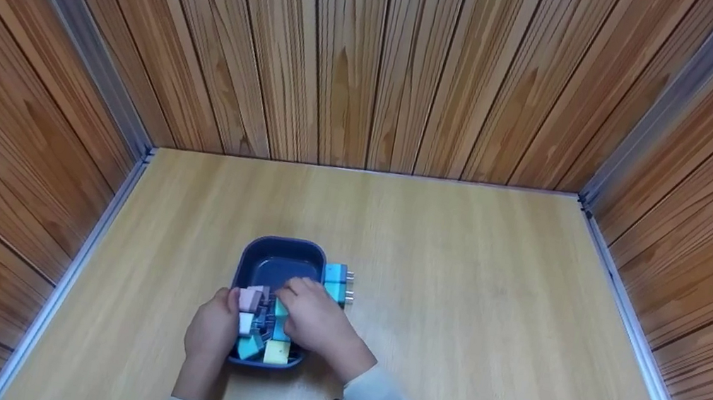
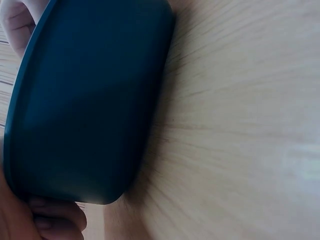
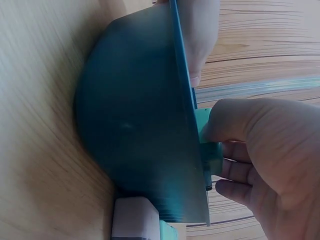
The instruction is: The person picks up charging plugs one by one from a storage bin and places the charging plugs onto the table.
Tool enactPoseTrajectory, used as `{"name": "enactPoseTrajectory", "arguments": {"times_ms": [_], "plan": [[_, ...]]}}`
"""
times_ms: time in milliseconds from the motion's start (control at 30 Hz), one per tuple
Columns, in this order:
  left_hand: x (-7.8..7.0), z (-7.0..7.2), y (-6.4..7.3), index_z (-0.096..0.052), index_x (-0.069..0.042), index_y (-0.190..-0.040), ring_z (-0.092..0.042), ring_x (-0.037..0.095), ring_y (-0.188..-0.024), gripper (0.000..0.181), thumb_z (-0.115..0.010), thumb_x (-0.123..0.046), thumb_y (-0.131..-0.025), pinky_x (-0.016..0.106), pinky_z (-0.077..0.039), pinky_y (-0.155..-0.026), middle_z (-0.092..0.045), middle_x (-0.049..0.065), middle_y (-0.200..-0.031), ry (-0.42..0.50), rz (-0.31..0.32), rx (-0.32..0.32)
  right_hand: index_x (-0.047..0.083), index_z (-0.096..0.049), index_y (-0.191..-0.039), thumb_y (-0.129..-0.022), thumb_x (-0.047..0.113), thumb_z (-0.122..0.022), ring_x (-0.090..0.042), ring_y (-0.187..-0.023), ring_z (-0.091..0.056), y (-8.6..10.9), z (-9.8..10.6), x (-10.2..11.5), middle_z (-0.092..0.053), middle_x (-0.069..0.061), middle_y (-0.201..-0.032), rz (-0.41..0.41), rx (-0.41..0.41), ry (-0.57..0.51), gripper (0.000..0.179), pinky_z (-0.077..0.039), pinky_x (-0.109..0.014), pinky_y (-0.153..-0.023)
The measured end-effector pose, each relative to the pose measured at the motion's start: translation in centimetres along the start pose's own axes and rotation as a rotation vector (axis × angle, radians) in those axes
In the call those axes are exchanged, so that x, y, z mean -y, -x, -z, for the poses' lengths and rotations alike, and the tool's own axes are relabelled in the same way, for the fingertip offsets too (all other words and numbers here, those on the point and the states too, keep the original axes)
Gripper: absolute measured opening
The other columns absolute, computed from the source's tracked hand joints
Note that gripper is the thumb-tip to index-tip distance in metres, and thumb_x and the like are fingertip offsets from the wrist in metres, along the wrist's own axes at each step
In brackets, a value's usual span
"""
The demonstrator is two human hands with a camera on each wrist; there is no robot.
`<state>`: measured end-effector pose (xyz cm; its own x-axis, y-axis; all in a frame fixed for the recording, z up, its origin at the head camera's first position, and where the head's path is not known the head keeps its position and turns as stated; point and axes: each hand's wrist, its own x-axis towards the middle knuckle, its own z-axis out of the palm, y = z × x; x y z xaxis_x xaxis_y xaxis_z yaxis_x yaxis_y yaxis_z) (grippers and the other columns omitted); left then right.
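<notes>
A dark blue tub (image 1: 278,245) stands on the table with several pastel plug adapters in its near half, among them a yellow one (image 1: 276,352), a pinkish one (image 1: 249,300) and a teal one (image 1: 249,346). At its left side my left hand (image 1: 213,326) grips the rim, thumb on top and fingers against the outer wall (image 2: 90,100). Over the tub's right rim, my right hand (image 3: 280,155) pinches a green plug adapter (image 3: 212,156) between thumb and fingers. In the head view that hand (image 1: 317,319) partly covers what it holds.
Two blue plug adapters (image 1: 336,274) lie outside against the tub's right wall, metal prongs pointing right. In the right wrist view a pale block-shaped piece (image 3: 135,220) sits beside the tub. Wood-panelled walls (image 1: 378,60) enclose the wooden table (image 1: 483,306) at the back and sides.
</notes>
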<state>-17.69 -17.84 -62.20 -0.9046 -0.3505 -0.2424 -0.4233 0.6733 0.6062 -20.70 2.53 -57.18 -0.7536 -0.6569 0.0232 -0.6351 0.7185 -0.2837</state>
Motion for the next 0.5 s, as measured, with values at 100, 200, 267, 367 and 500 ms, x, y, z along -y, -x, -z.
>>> {"name": "enactPoseTrajectory", "arguments": {"times_ms": [100, 200, 267, 367, 500], "plan": [[0.0, 0.0, 0.0, -0.061, -0.007, -0.122, -0.061, 0.024, -0.08, 0.054, -0.032, -0.052, -0.11, 0.034, -0.043, -0.064, -0.069, 0.011, -0.097, -0.005, 0.007, 0.001, 0.016, -0.061, -0.14, -0.098, 0.021, -0.067, -0.016, -0.124, -0.055, 0.2, 0.0, 0.0, -0.06, 0.0, -0.134, 0.007, -0.014, -0.006, 0.043, -0.044, -0.036, -0.11], [0.0, 0.0, 0.0, -0.061, -0.007, -0.121, -0.062, 0.024, -0.078, 0.053, -0.033, -0.05, -0.11, 0.034, -0.043, -0.063, -0.07, 0.011, -0.096, -0.004, 0.002, -0.007, 0.015, -0.062, -0.139, -0.097, 0.02, -0.066, -0.016, -0.123, -0.055, 0.4, 0.1, 0.0, -0.06, 0.0, -0.134, 0.011, -0.023, -0.001, 0.042, -0.043, -0.036, -0.11], [-0.1, 0.0, 0.1, -0.061, -0.007, -0.12, -0.061, 0.023, -0.076, 0.051, -0.033, -0.049, -0.11, 0.033, -0.042, -0.061, -0.07, 0.01, -0.094, -0.002, -0.001, -0.011, 0.015, -0.063, -0.139, -0.097, 0.02, -0.065, -0.016, -0.123, -0.055, 0.5, 0.1, -0.1, -0.061, 0.001, -0.134, 0.009, -0.027, 0.002, 0.042, -0.043, -0.035, -0.111], [-0.1, 0.0, 0.2, -0.062, -0.007, -0.118, -0.061, 0.022, -0.074, 0.05, -0.033, -0.048, -0.11, 0.032, -0.041, -0.06, -0.069, 0.009, -0.091, -0.001, -0.002, -0.016, 0.015, -0.064, -0.138, -0.097, 0.02, -0.063, -0.016, -0.122, -0.055, 0.8, 0.1, -0.1, -0.061, 0.001, -0.133, 0.005, -0.034, 0.004, 0.041, -0.043, -0.035, -0.111], [-0.2, 0.0, 0.2, -0.061, -0.007, -0.118, -0.06, 0.022, -0.074, 0.051, -0.033, -0.048, -0.111, 0.032, -0.04, -0.059, -0.068, 0.009, -0.09, 0.001, -0.002, -0.015, 0.014, -0.063, -0.138, -0.097, 0.021, -0.063, -0.016, -0.122, -0.054, 1.1, 0.2, -0.2, -0.06, 0.001, -0.134, -0.008, -0.033, -0.009, 0.041, -0.044, -0.036, -0.11]]}}
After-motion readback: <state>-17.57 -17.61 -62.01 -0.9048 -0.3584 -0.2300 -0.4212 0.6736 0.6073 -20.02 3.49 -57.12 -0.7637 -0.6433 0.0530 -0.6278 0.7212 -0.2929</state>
